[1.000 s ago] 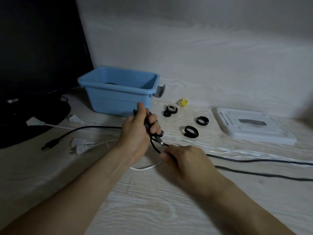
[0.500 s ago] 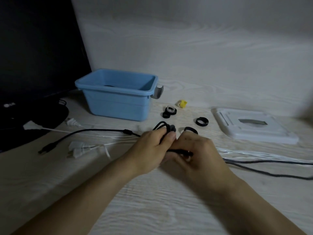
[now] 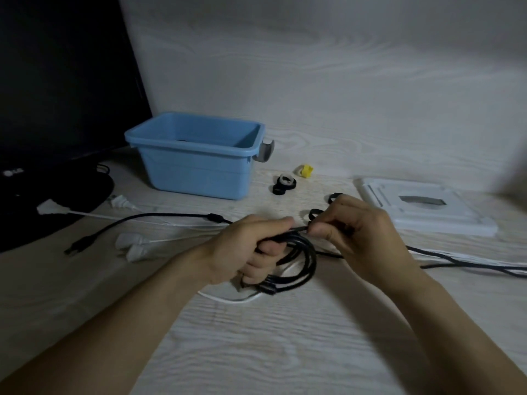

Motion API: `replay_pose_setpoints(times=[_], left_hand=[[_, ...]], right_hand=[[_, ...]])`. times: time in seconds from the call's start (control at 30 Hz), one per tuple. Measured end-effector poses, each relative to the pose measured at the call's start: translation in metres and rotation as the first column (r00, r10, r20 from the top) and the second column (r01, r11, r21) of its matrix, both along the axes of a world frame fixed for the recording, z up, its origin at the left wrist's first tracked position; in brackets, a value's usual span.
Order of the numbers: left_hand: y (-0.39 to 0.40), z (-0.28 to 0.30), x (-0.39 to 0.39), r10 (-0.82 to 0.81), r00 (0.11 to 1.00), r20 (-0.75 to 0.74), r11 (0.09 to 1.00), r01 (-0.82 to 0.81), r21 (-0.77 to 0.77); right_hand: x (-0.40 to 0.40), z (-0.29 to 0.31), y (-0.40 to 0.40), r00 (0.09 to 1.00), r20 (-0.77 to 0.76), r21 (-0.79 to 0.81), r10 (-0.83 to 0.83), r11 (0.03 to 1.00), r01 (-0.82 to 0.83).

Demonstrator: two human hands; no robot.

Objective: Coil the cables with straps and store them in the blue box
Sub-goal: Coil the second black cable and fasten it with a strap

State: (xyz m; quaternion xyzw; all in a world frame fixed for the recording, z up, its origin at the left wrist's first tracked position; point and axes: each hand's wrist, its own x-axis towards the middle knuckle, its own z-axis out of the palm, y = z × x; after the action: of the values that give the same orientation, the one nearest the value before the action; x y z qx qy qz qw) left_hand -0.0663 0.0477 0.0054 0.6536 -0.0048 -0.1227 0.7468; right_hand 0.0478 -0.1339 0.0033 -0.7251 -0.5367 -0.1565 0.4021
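2 hands hold the black cable (image 3: 302, 252): left hand (image 3: 251, 249) grips its coil, right hand (image 3: 362, 238) pinches a strand.

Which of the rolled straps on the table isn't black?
The yellow strap, farthest back, right of the blue box. The other straps, including the black pair nearer, look black.

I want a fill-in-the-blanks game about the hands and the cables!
1. The left hand holds loops of a ____ cable.
2. The right hand pinches that cable between thumb and ____.
3. The open box behind the hands is ____.
4. The small strap nearest the wall is ____.

Missing words: black; fingers; blue; yellow
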Motion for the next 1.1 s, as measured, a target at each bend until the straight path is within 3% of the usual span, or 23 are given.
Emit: replay_pose_setpoints(times=[0.13, 0.27, 0.5, 0.57, 0.7, 0.9, 1.1], left_hand=[[0.003, -0.006, 0.003, -0.065, 0.997, -0.051, 0.961, 0.049, -0.271], [0.003, -0.005, 0.008, 0.231, 0.973, -0.008, 0.888, -0.214, -0.407], [0.015, 0.000, 0.012, 0.577, 0.808, -0.117, 0.574, -0.503, -0.647], [0.025, 0.003, 0.012, 0.665, 0.732, -0.148, 0.461, -0.558, -0.690], [0.043, 0.006, 0.007, 0.790, 0.586, -0.177, 0.304, -0.627, -0.718], [0.031, 0.007, 0.016, 0.821, 0.568, -0.058, 0.368, -0.604, -0.707], [0.023, 0.001, 0.022, 0.792, 0.583, 0.180, 0.557, -0.572, -0.601]], right_hand=[[0.002, 0.000, -0.001, 0.997, 0.032, 0.007, -0.069, 0.998, 0.068], [0.008, 0.002, -0.011, 0.983, -0.088, 0.038, -0.159, 0.986, 0.163], [0.013, 0.002, -0.019, 0.913, -0.186, -0.129, -0.363, 0.930, 0.343], [0.017, 0.000, -0.020, 0.905, -0.134, -0.207, -0.403, 0.905, 0.372], [0.013, -0.005, -0.014, 0.946, -0.130, -0.204, -0.298, 0.941, 0.269], [-0.010, -0.007, 0.001, 0.983, -0.116, -0.252, -0.144, 0.961, 0.111], [-0.031, -0.013, 0.010, 0.972, -0.233, -0.278, 0.029, 0.956, -0.095]])
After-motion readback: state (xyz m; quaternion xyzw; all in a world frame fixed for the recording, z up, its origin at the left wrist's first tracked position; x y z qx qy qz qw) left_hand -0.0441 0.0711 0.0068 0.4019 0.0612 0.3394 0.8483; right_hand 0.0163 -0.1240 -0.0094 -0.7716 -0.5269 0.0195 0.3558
